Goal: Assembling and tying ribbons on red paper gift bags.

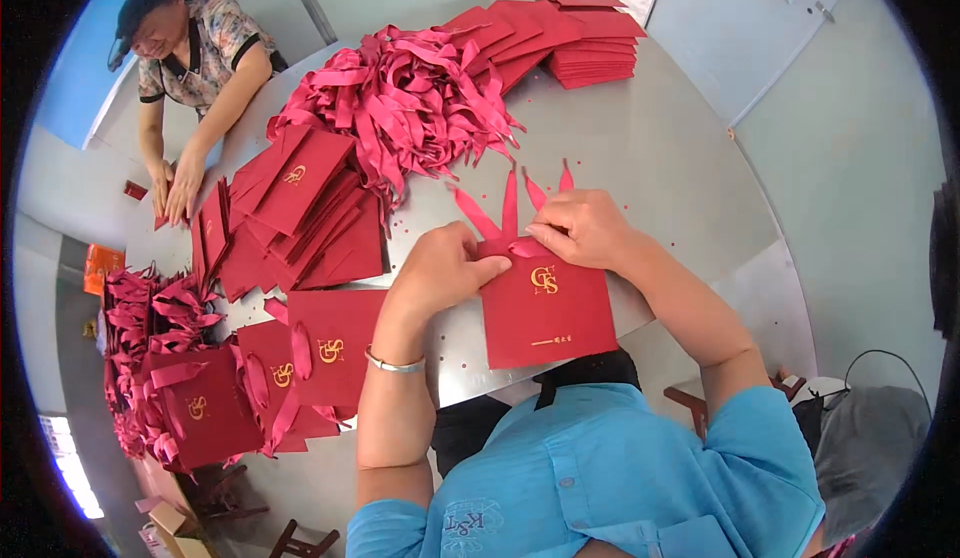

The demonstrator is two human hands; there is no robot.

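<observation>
A flat dark-red paper gift bag [550, 323] with gold print lies at the table's near edge, in front of my body. Pink ribbon [510, 203] runs across its top, and several pointed ends stick up past the upper edge. My left hand [440, 266] is closed on the bag's upper left corner, thumb on the front. At the upper right, my right hand [583, 230] pinches the ribbon between thumb and fingers. Part of the ribbon is hidden under that hand.
Beyond my hands lies a heap of loose pink ribbons [400, 98], with stacked red bags [590, 58] behind. More bags [300, 208] are piled to the left. Ribboned bags [200, 398] crowd the near left edge. A co-worker [200, 58] works at the far left.
</observation>
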